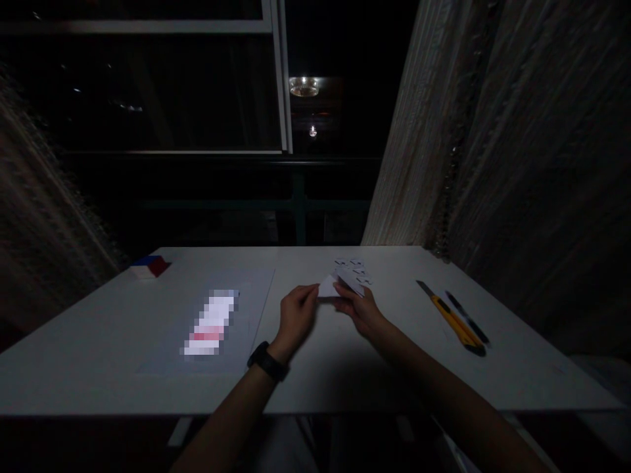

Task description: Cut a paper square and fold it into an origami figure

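Just above the middle of the white table, a small folded piece of white paper [327, 287] is held between both hands. My left hand [298, 315], with a dark watch on its wrist, pinches the paper's left edge. On the other side, my right hand [359, 307] grips it between thumb and fingers, and a flap slants up to the right. Right behind the paper lie several small white paper pieces with dark marks [355, 263], partly covered by the held one. Dim light hides the finer folds.
A bright, blurred-out screen [211, 322] lies on a large white sheet [254, 309] at left. Farther left sits a blue, red and white block [150, 266]. At right are a yellow box cutter [456, 322], blade out, and a black pen [467, 317]. Curtains [409, 131] flank a dark window.
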`<state>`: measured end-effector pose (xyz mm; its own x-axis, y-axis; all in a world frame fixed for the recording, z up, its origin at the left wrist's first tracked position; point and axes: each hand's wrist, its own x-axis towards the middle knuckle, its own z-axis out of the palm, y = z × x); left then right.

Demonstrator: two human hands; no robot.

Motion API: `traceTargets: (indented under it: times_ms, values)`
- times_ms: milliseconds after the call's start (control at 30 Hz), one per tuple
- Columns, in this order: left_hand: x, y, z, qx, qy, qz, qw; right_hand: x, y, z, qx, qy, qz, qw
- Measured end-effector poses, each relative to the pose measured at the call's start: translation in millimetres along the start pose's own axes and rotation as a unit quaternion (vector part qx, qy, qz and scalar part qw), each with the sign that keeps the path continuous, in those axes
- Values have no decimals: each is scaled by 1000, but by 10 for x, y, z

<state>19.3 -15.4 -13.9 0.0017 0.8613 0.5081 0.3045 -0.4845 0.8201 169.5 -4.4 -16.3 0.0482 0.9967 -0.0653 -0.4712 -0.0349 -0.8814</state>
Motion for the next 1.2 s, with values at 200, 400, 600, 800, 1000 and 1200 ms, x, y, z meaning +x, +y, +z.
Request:
traceTargets:
  times_ms: [200,400,600,800,1000,1200]
  values:
    - [-20,18,19,27,4,54,998,-51,8,36,7,-55,-3,998]
    - [-21,19,10,23,20,70,997,-73,8,42,-26,-70,-18,997]
    - [-16,10,7,27,14,74,997,-83,10,50,-26,-76,-27,996]
    - [-15,28,8,8,14,66,998,-84,20,52,-10,-77,-23,997]
    - [-16,26,15,-27,-18,42,999,-91,16,62,-2,-66,-33,997]
    - [-13,32,12,-29,-2,30,999,-115,23,89,-21,-49,-60,997]
